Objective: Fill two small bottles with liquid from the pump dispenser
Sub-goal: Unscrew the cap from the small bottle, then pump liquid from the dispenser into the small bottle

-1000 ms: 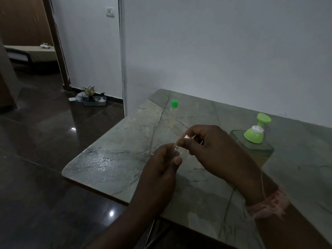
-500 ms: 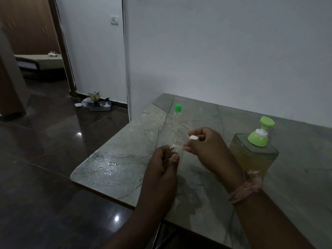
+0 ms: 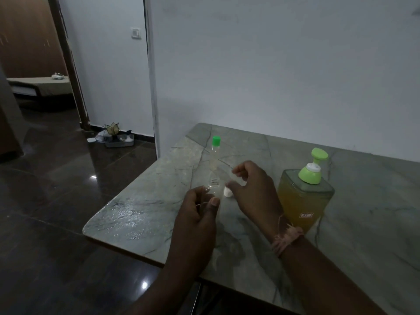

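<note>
My left hand [image 3: 197, 214] grips a small clear bottle [image 3: 214, 183] upright above the table; its threaded neck is bare. A small white cap [image 3: 228, 192] lies on the table just right of that bottle, under the thumb tip of my right hand [image 3: 252, 189]. That hand's thumb and index finger are apart and hold nothing. A second small bottle with a green cap [image 3: 216, 153] stands on the table behind the held one. To the right stands the pump dispenser [image 3: 304, 201], a square bottle of yellow liquid with a green pump head [image 3: 314, 167].
The marble table [image 3: 136, 212] has its rounded corner and front edge near my left hand, with dark glossy floor [image 3: 56, 246] beyond. A white wall backs the table. A doorway at the far left leads to another room; small clutter [image 3: 116, 137] sits on the floor by the wall.
My right hand has come down from the bottle's mouth with the white cap, which now lies on the table. My left hand keeps holding the clear bottle.
</note>
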